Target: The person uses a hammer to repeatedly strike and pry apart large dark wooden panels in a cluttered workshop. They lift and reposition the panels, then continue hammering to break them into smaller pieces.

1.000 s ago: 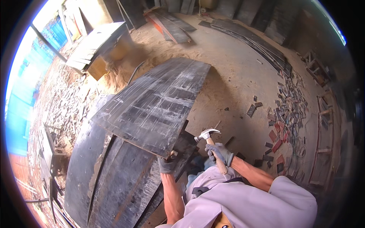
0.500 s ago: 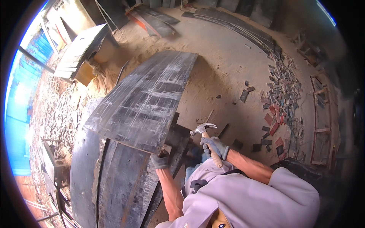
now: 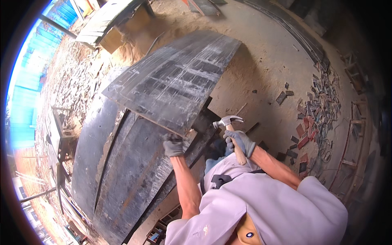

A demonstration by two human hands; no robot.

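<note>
Left hand, grey-gloved, is at the near corner of the upper dark panel, fingers curled; I cannot tell whether they grip its edge. Right hand, also gloved, is closed around the wooden handle of a claw hammer, which I hold in front of my body, apart from the upper dark panel: metal head outermost, claw pointing right, butt of the handle toward me. Surroundings, left to right: blue sheeting at the far left; a spread of light-coloured scrap on the ground; long dark panels, the upper dark panel lying over their far part; sandy floor; small black and reddish pieces scattered there, well apart from both hands.
</note>
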